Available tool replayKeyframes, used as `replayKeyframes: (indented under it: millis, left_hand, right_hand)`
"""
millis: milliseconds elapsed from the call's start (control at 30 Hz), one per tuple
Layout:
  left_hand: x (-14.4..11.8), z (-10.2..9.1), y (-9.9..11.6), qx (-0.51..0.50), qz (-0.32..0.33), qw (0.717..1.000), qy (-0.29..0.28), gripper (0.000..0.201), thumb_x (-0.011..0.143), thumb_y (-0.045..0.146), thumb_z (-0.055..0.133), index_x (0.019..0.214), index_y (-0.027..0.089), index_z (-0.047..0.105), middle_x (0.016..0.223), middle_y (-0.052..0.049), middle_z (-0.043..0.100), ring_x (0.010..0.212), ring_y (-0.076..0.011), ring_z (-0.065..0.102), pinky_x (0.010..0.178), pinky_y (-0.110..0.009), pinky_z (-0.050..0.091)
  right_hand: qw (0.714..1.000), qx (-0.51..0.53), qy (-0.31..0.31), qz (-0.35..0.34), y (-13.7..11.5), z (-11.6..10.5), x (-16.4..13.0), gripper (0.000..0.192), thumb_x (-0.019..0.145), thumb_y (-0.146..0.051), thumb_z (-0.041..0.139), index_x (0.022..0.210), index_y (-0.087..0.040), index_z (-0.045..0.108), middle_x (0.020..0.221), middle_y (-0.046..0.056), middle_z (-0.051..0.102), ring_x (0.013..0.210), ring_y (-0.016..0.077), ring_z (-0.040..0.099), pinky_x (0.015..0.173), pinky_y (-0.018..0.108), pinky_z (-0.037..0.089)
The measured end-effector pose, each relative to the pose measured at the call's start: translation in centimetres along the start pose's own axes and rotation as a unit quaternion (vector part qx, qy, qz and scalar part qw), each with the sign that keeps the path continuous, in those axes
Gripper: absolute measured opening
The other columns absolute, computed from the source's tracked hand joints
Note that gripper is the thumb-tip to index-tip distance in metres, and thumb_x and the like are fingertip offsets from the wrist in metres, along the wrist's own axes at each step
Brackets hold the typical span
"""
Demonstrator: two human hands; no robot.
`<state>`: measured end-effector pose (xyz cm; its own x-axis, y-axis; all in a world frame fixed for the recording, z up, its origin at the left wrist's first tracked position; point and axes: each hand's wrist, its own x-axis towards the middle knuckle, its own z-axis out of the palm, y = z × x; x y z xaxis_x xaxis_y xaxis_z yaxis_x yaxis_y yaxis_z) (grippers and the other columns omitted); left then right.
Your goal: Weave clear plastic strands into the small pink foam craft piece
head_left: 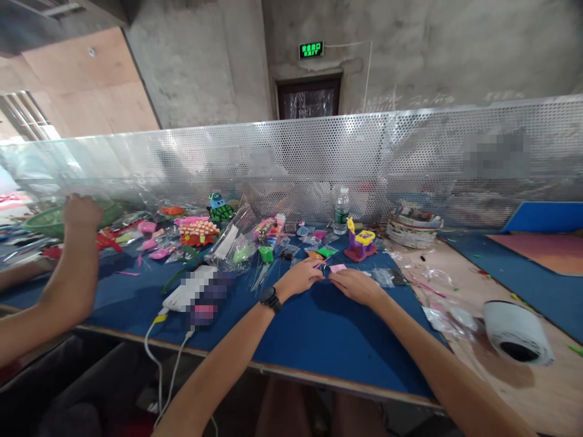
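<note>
Over the blue table mat, my left hand (pixel 300 278), a black watch (pixel 270 298) on its wrist, has its fingers closed in a pinch. What it grips is too small to name; a thin dark loop shows at its fingertips. My right hand (pixel 357 285) is closed on a small flat pink piece (pixel 337 267), close beside the left fingertips. Just beyond the hands lie green and orange clay packets (pixel 326 251). A purple and yellow clay figure (pixel 361 240) stands behind the right hand.
At left, a co-worker's raised hand (pixel 82 212) is near a green bowl (pixel 54 221). A white power bank (pixel 189 290) with cables lies left. A water bottle (pixel 341 212), a basket (pixel 413 229) and a perforated metal screen (pixel 310 145) are behind. A white cylinder (pixel 517 331) sits right.
</note>
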<state>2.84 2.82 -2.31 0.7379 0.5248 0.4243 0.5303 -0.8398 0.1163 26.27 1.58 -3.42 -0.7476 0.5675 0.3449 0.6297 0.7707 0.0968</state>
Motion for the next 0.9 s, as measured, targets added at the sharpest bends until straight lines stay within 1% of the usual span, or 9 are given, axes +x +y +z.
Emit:
replayKeyframes:
  millis: [133,233,333,433,500,567,667,767,900]
  left_hand:
    - [0.0,0.2,-0.1,0.023,0.006,1.0,-0.01,0.019,0.093,0.015,0.057,0.094,0.02,0.076,0.131,-0.008,0.063,0.125,-0.0241,0.057,0.107,-0.04,0.046]
    - [-0.1,0.2,-0.2,0.016,0.005,1.0,0.001,0.018,0.094,0.019,0.058,0.096,0.021,0.076,0.134,-0.008,0.061,0.126,-0.0241,0.056,0.107,-0.039,0.047]
    - [-0.3,-0.1,-0.2,0.01,-0.004,1.0,0.027,0.017,0.093,0.02,0.059,0.098,0.021,0.076,0.135,-0.009,0.059,0.129,-0.0245,0.054,0.109,-0.04,0.046]
    - [-0.3,-0.6,-0.2,0.002,-0.007,0.999,0.049,0.017,0.093,0.019,0.059,0.095,0.02,0.076,0.135,-0.01,0.06,0.131,-0.0231,0.053,0.11,-0.04,0.045]
    - [-0.2,-1.0,-0.2,-0.005,-0.004,0.998,0.06,0.018,0.094,0.017,0.058,0.093,0.02,0.075,0.133,-0.008,0.062,0.129,-0.0217,0.054,0.111,-0.04,0.044]
    - [-0.1,-1.3,-0.2,-0.006,-0.008,0.997,0.071,0.019,0.094,0.016,0.056,0.094,0.021,0.075,0.13,-0.007,0.064,0.127,-0.0212,0.055,0.11,-0.041,0.045]
    - [0.0,-1.6,-0.2,0.006,-0.025,0.996,0.082,0.019,0.093,0.016,0.058,0.097,0.022,0.075,0.128,-0.006,0.066,0.125,-0.0228,0.056,0.109,-0.043,0.046]
    - [-0.1,-1.6,-0.3,0.022,-0.034,0.996,0.082,0.018,0.093,0.017,0.058,0.097,0.021,0.075,0.129,-0.007,0.064,0.124,-0.0239,0.057,0.107,-0.044,0.047]
    - [-0.1,-1.7,0.0,0.033,-0.013,0.997,0.076,0.019,0.094,0.017,0.056,0.096,0.02,0.074,0.13,-0.007,0.064,0.126,-0.0231,0.055,0.108,-0.042,0.047]
  right_hand:
    - [1.0,-0.002,-0.02,0.001,0.0,0.1,0.1,0.022,0.1,-0.02,0.047,0.104,-0.02,0.068,0.092,0.008,0.074,0.083,0.0188,0.07,0.073,0.027,0.048]
    - [1.0,-0.003,0.018,-0.007,-0.4,-0.2,0.1,0.025,0.1,-0.022,0.044,0.1,-0.02,0.069,0.09,0.008,0.074,0.085,0.0199,0.069,0.077,0.03,0.05]
    - [0.989,0.025,0.147,0.007,-0.7,-1.3,0.1,0.025,0.099,-0.024,0.045,0.101,-0.021,0.07,0.092,0.009,0.074,0.088,0.0216,0.067,0.083,0.034,0.052]
    - [0.942,0.075,0.312,0.104,-0.2,-2.5,-0.2,0.024,0.098,-0.026,0.047,0.107,-0.02,0.068,0.098,0.011,0.073,0.095,0.0242,0.066,0.09,0.039,0.052]
    - [0.916,0.125,0.343,0.168,0.6,-2.8,-0.4,0.025,0.098,-0.029,0.047,0.113,-0.02,0.065,0.103,0.011,0.073,0.098,0.0247,0.067,0.091,0.041,0.052]
    - [0.909,0.198,0.302,0.209,1.5,-2.6,-0.6,0.031,0.1,-0.033,0.043,0.12,-0.02,0.062,0.102,0.009,0.075,0.091,0.0224,0.069,0.08,0.036,0.056]
    - [0.918,0.257,0.222,0.203,2.0,-1.9,-0.6,0.038,0.1,-0.036,0.042,0.131,-0.02,0.056,0.105,0.009,0.074,0.086,0.0203,0.07,0.069,0.032,0.056]
    - [0.939,0.248,0.163,0.171,1.5,-1.6,-0.5,0.044,0.096,-0.039,0.052,0.136,-0.021,0.053,0.104,0.007,0.074,0.085,0.0195,0.069,0.072,0.031,0.055]
    - [0.961,0.183,0.104,0.176,0.3,-2.0,-0.4,0.053,0.089,-0.036,0.063,0.14,-0.026,0.053,0.101,0.005,0.075,0.088,0.0213,0.069,0.079,0.035,0.055]
